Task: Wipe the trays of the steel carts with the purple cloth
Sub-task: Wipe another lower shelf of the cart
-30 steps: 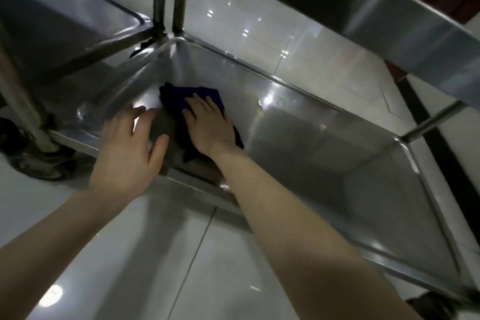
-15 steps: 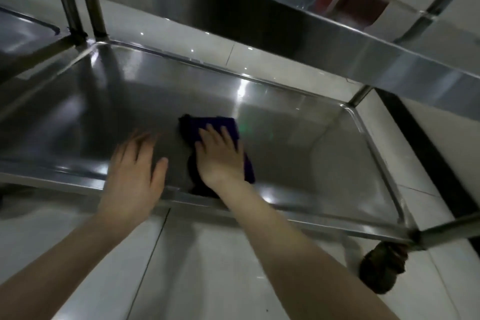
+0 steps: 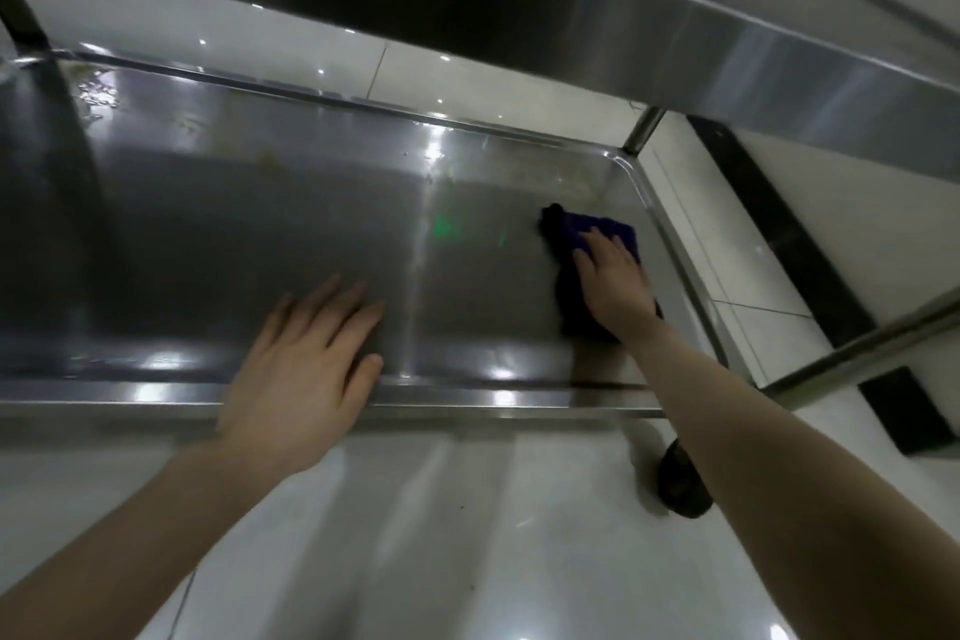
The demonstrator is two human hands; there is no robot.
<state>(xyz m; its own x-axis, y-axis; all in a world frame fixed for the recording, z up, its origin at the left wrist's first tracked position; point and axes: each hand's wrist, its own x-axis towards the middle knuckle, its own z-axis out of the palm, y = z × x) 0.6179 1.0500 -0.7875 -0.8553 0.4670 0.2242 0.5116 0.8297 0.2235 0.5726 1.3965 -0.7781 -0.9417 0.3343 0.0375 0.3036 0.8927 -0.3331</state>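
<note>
The lower steel tray (image 3: 234, 224) of a cart fills the middle of the head view. A purple cloth (image 3: 571, 244) lies on the tray floor near its right end. My right hand (image 3: 615, 281) presses flat on the cloth with straight fingers. My left hand (image 3: 306, 369) lies flat with spread fingers over the tray's near rim, a little left of centre, and holds nothing. Some yellowish smears show along the tray's far wall.
An upper steel shelf (image 3: 675, 52) overhangs the tray from above. Upright cart posts stand at the far right corner (image 3: 641, 133) and the near right (image 3: 857, 353). A dark caster wheel (image 3: 680, 481) sits on the white tiled floor below the near right corner.
My right hand has slid the cloth along the tray floor from the left end to the right end. My left hand has shifted right along the near rim.
</note>
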